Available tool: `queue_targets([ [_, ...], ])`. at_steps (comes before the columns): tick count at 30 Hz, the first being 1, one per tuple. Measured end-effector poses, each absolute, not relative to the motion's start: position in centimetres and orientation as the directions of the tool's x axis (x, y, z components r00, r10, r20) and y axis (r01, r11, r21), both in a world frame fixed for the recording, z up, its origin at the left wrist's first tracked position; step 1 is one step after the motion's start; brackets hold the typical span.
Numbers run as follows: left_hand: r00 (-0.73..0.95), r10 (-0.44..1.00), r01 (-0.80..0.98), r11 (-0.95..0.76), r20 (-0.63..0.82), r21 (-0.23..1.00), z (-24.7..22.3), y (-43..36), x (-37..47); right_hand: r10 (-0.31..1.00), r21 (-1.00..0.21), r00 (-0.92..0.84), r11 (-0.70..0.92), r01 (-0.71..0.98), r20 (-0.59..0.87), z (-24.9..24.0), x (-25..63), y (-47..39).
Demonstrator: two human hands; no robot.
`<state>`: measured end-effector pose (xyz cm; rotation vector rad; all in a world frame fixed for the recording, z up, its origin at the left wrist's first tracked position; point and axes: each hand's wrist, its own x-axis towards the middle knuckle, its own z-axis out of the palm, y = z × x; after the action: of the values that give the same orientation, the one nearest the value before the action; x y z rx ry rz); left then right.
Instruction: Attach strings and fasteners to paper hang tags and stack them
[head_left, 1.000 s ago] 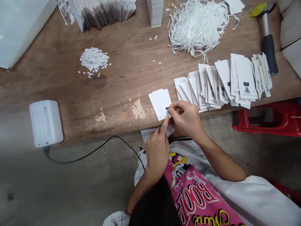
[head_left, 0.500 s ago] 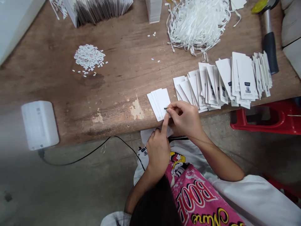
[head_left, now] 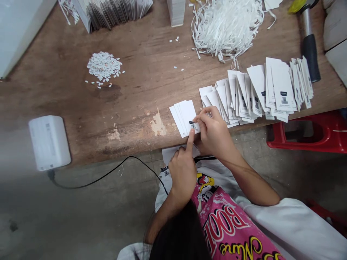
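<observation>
Several white cards (head_left: 181,112) lie overlapped near the table's front edge. The top one carries a small black print and a square code (head_left: 192,126). My left hand (head_left: 183,169) has its index fingertip on that card, just below the code. Its other fingers are curled in, and what they hold, if anything, is hidden. My right hand (head_left: 214,131) is closed at the card's right side, thumb and forefinger together beside the black print. Anything between them is too small to make out. A white sheet (head_left: 168,153) shows behind my left hand, below the table edge.
A long row of fanned white cards (head_left: 283,83) lies to the right. Farther back are a heap of white strings (head_left: 227,27), a pile of tiny white pieces (head_left: 104,66) and a hammer (head_left: 310,50). A white box (head_left: 50,142) with a black cable sits left; a red stool (head_left: 306,144) stands right.
My right hand has shifted slightly up the card, uncovering the black print and the square code. The left index finger stays on the card. The view has moved a little.
</observation>
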<state>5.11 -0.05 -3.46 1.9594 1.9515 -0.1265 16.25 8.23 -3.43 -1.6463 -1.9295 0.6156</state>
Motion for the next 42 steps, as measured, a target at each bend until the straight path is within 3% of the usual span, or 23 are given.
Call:
queue_targets([
  [5, 0.027, 0.945, 0.980, 0.040, -0.326, 0.196, -3.4, 0.1, 5.2, 0.981, -0.612, -0.098, 0.180, 0.770, 0.165, -3.7, 16.2, 7.8],
  [15, 0.021, 0.926, 0.981, 0.053, -0.378, 0.184, -3.2, 0.1, 5.4, 0.974, -0.666, -0.074, 0.200, 0.719, 0.213, -4.3, 16.2, 7.8],
  [22, 0.010, 0.924, 0.980, 0.067, -0.381, 0.189, -3.1, 0.3, 5.4, 0.970, -0.506, -0.088, 0.196, 0.840, 0.229, -4.3, 16.7, 7.1],
  [30, 0.025, 0.917, 0.968, 0.077, -0.398, 0.238, -3.1, 0.2, 5.3, 0.968, -0.093, -0.237, 0.229, 0.969, -0.082, -2.9, 16.4, 4.6],
  [42, 0.021, 0.898, 0.961, 0.103, -0.440, 0.256, -2.8, 0.9, 4.8, 0.949, -0.001, -0.198, 0.205, 0.979, -0.247, -2.3, 15.6, 5.2],
])
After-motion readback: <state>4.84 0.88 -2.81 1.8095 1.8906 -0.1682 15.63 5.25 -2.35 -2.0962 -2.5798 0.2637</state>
